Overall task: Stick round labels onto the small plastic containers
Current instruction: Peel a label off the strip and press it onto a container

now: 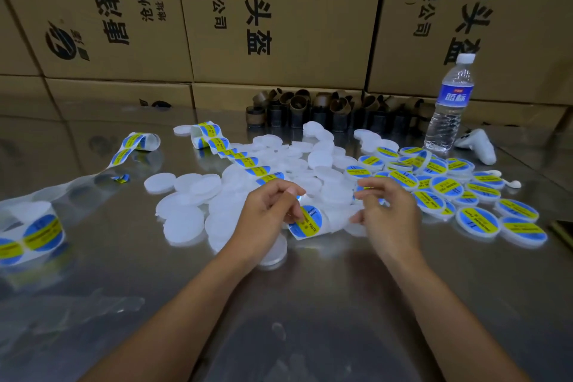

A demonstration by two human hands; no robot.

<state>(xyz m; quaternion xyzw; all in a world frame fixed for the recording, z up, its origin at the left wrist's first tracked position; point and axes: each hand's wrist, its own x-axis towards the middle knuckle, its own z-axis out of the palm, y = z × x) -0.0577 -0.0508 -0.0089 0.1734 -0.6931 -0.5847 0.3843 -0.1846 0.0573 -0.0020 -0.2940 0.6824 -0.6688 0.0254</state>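
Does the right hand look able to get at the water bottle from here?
Probably yes: the water bottle stands upright behind the labelled containers, which lie low, so the right hand could pass over them.

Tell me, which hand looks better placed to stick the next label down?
Probably the left: the left hand pinches the round label, directly over blank containers. The right hand is beside the labelled pile.

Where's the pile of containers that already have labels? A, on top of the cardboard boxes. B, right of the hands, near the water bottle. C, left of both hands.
B: the labelled containers lie spread to the right of the right hand, in front of the water bottle.
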